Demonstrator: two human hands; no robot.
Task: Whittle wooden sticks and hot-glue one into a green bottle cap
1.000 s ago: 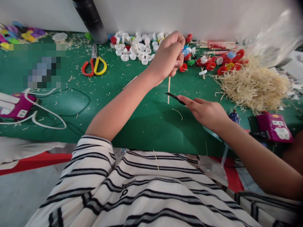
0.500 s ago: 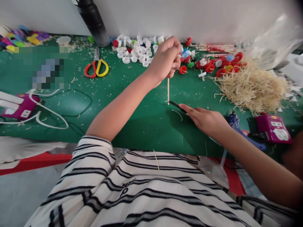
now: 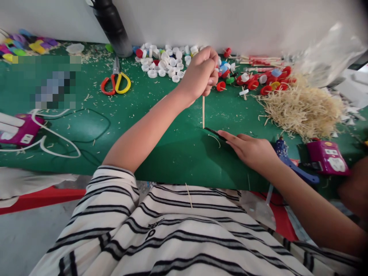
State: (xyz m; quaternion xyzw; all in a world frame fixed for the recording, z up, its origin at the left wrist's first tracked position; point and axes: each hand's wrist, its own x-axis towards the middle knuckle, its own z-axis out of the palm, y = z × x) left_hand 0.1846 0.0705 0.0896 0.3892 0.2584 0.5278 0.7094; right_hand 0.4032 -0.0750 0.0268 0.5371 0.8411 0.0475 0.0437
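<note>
My left hand [image 3: 202, 73] is closed around the upper part of a thin wooden stick [image 3: 203, 111], which points straight down to the green tabletop. The fingers hide the stick's top end. Low on the right, my right hand [image 3: 248, 149] grips a narrow dark blade, seemingly a knife [image 3: 212, 132]. Its tip touches or nearly touches the stick's lower end. A thin curled wood shaving [image 3: 214, 140] lies just under the blade. Behind my left hand are many white bottle caps [image 3: 165, 61] in a loose pile.
Scissors [image 3: 116, 78] and a black bottle [image 3: 112, 28] stand left of the caps. Red caps with sticks [image 3: 253, 82] and a heap of wood shavings [image 3: 304, 107] lie right. A blue glue gun [image 3: 287, 157] and purple power socket [image 3: 327, 157] sit near my right forearm.
The blade tip has slid slightly down to the stick's bottom end. My left hand keeps its grip on the stick. The whole view has shifted a little.
</note>
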